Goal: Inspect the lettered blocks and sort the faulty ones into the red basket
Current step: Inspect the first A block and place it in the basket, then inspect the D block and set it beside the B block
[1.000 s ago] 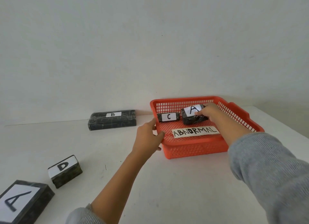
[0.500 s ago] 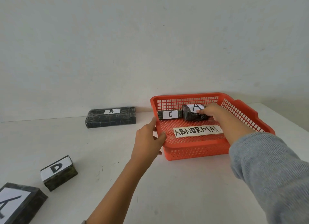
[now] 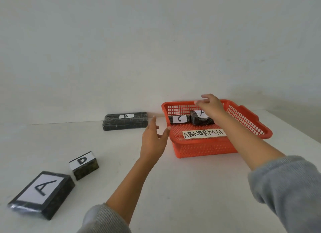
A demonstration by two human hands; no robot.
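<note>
Desk (image 3: 191,189), white. Far left, near edge: large A block (image 3: 41,192) lying flat, label up. Just beside it: small D block (image 3: 84,165). Further back, by the wall: long B block (image 3: 126,121).

Left hand (image 3: 152,142): fingers straight and spread, holding nothing; thumb tip at the left rim of the red basket (image 3: 199,145), contact unclear.

Inside the basket, along the far wall: C block (image 3: 178,119), with the crumpled A block (image 3: 199,120) touching its right end. ABNORMAL strip (image 3: 205,133) lies on the basket floor.

Right hand (image 3: 211,105) above the crumpled A block, fingers loose, grasping nothing.
</note>
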